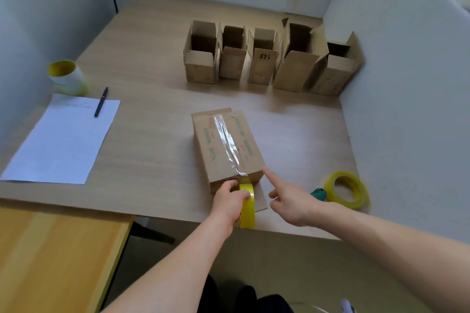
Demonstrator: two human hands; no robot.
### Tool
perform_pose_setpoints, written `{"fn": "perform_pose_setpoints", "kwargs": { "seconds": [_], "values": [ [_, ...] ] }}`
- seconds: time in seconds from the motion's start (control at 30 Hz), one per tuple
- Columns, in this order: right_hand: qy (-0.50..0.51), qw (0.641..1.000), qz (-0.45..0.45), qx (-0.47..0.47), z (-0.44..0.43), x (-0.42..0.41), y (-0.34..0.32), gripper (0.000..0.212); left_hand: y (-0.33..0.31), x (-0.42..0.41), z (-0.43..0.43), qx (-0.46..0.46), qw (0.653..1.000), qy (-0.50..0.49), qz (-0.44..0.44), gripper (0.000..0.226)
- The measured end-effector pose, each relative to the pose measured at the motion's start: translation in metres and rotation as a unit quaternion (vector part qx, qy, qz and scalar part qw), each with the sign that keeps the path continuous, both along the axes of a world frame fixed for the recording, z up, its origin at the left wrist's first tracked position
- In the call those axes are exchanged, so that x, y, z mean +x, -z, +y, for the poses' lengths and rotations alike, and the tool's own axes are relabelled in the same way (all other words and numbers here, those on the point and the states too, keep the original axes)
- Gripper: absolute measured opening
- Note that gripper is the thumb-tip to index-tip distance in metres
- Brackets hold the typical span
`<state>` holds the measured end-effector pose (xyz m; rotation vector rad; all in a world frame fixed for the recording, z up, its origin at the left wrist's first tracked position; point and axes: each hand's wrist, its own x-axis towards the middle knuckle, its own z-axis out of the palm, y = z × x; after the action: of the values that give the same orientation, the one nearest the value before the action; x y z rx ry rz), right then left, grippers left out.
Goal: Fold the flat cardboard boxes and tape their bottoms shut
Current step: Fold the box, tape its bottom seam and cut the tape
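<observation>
Bottom-up near the front edge of the worktop (152,109), the box (226,145) looks light and apt to slide, best steadied at its stiff corners, where the forefinger of the open right hand (292,201) touches while the left hand (230,201) grips the tape (247,204)

open table (152,147) left of box (226,145); roll (354,199) right

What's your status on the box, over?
Left hand grips tape roll at box end. Right hand open, fingertip at box corner. Seam taped. Spare roll right, not blocking.
</observation>
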<state>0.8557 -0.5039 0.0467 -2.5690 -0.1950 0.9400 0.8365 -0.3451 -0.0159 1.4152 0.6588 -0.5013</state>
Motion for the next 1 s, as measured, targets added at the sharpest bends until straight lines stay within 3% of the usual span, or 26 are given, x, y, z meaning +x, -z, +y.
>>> {"fn": "perform_pose_setpoints", "kwargs": {
  "seconds": [0.2, 0.33, 0.47, 0.53, 0.63, 0.83, 1.0],
  "values": [
    [-0.009, 1.000, 0.016, -0.010, 0.001, 0.014, 0.011, 0.079, 0.000, 0.018, 0.016, 0.037, 0.998, 0.051, 0.010, 0.057],
    [-0.096, 0.991, -0.049, -0.083, -0.001, 0.024, 0.011, 0.055, -0.003, 0.029, 0.020, 0.031, 0.998, 0.051, 0.029, 0.053],
    [-0.283, 0.920, -0.182, -0.202, -0.020, 0.031, 0.012, 0.008, -0.004, 0.032, 0.018, -0.005, 0.999, 0.012, 0.036, 0.043],
    [-0.326, 0.895, -0.175, -0.250, -0.033, 0.032, 0.015, 0.008, -0.006, 0.034, 0.017, -0.028, 0.999, -0.001, 0.037, 0.037],
    [-0.342, 0.880, -0.147, -0.295, -0.057, 0.030, 0.028, 0.024, -0.007, 0.035, 0.014, -0.053, 0.998, -0.023, 0.035, 0.033],
    [-0.334, 0.891, -0.127, -0.280, -0.080, 0.028, 0.054, 0.031, -0.001, 0.032, 0.010, -0.064, 0.997, -0.029, 0.044, 0.040],
    [-0.245, 0.944, -0.129, -0.181, -0.084, 0.031, 0.057, 0.021, -0.003, 0.030, 0.011, -0.068, 0.996, -0.029, 0.049, 0.031]
  ]
}}
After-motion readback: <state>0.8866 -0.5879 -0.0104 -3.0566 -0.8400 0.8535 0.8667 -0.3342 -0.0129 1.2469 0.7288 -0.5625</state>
